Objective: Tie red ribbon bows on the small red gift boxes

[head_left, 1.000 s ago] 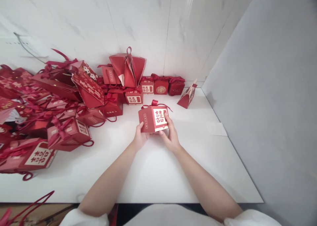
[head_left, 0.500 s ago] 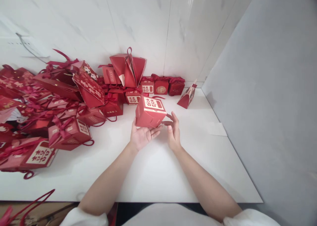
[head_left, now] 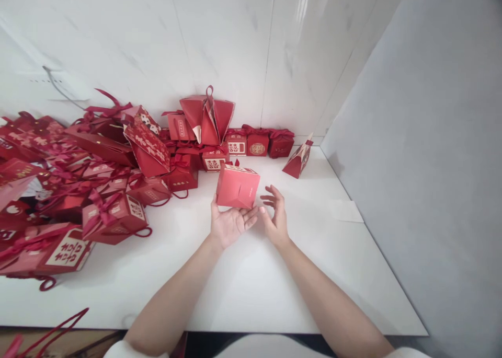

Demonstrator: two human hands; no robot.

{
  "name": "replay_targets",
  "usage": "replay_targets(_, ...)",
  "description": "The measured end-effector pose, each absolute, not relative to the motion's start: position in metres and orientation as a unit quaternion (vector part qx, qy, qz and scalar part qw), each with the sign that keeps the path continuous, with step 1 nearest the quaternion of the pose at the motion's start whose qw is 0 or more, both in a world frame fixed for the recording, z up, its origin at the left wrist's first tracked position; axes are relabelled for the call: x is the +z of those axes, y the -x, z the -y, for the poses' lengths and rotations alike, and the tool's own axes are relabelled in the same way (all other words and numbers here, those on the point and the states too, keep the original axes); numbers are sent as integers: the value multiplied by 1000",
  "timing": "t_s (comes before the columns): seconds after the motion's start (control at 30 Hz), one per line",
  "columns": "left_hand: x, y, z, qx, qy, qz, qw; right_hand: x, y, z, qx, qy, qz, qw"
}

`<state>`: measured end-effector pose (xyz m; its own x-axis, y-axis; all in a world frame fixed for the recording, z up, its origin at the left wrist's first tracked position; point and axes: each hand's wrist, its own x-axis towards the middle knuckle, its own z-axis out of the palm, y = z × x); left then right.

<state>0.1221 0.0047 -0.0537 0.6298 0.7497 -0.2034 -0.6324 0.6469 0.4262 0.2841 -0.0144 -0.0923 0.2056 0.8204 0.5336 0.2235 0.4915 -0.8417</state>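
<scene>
Box point(head_left: 237, 188) held in upturned left hand point(head_left: 228, 226), tilted, base toward person. Right hand point(head_left: 276, 219) free just beside, fingers loosely curled. Other boxes point(head_left: 115, 227) heaped left on table point(head_left: 247, 290).

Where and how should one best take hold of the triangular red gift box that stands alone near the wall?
Probably just below the narrow top of the triangular red gift box, pinched across its sloping sides with the right hand, coming from above and the front right. It tapers upward, while ribboned red boxes stand on its left and the wall rises behind.
</scene>
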Motion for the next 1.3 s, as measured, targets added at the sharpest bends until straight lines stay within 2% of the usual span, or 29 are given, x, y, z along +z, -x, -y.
replay_targets(0.23, -66, -124, -11, 391, -340, -313, 796, -81, -293, 13, 61, 495, 646, 578)
replay_targets(0.53, -67, -127, -11, 330, -357, -307, 818, -86, -294, 12, 48, 505, 640, 577)
replay_targets(0.63, -70, -120, -16, 424, -441, -328, 719, -88, -296, 12, 65, 515, 646, 560)
replay_targets(0.73, -67, -108, -21, 542, -556, -377, 506, -94, -295, 9, 103, 528, 645, 543)
replay_targets(0.83, -57, -96, -24, 552, -597, -436, 386, -103, -295, 3, 143, 547, 613, 552)
replay_targets(1.03, -38, -100, -19, 605, -536, -461, 366, -122, -298, -4, 206, 567, 564, 564)
replay_targets(1.17, -43, -110, -16, 655, -488, -461, 348, -121, -297, -5, 260, 567, 542, 564)
replay_targets(1.3, -54, -110, -18, 640, -499, -454, 369, -108, -296, 0, 322, 526, 550, 563)
